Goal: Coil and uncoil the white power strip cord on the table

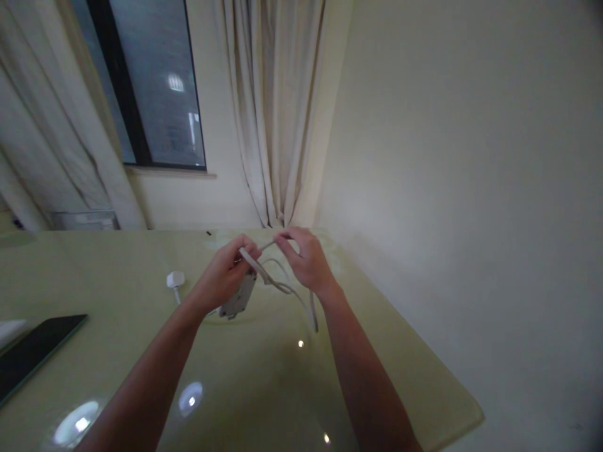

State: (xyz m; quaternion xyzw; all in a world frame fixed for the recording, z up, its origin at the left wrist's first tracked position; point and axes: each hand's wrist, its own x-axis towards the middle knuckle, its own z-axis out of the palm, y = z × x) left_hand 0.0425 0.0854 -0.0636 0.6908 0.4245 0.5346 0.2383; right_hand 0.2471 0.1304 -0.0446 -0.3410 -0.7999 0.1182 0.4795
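My left hand grips a white power strip held tilted just above the glossy green table. A white cable loops from the strip across to my right hand, which pinches the cable between its fingertips close to the left hand. Part of the cable hangs down below my right wrist. The cable's white plug lies on the table to the left of my left hand.
A dark flat slab lies at the table's left edge. Curtains and a window stand behind the table. A plain wall runs along the table's right edge.
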